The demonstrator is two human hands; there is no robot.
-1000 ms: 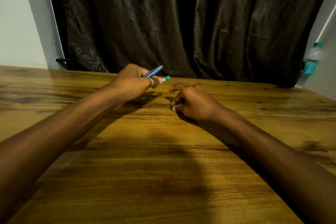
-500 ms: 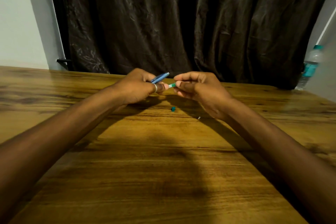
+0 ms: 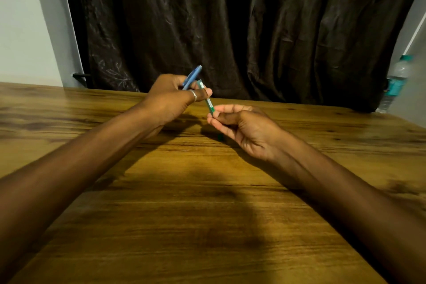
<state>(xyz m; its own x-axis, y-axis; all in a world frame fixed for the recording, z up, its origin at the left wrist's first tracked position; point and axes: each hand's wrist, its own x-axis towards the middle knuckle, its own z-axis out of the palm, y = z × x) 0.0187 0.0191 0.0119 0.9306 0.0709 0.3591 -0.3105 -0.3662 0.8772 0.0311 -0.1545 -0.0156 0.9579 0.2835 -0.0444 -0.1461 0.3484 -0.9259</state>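
My left hand (image 3: pixel 170 99), with a ring on one finger, grips a blue pen barrel (image 3: pixel 192 76) that sticks up and to the right above the wooden table (image 3: pixel 184 214). A thin green-and-white refill (image 3: pixel 206 98) runs slanted from the left fingers down to my right hand (image 3: pixel 244 125). The right hand pinches the refill's lower end between thumb and fingertips. A small green piece (image 3: pixel 220 137) lies on the table just under the right hand, partly hidden by it.
A dark curtain (image 3: pixel 230 30) hangs behind the table's far edge. A clear water bottle (image 3: pixel 395 83) with a teal label stands at the far right. A pale wall fills the left background.
My right hand rose from the table to the left hand, took the green refill's end, and has drawn it down and to the right. The left hand has lifted slightly.
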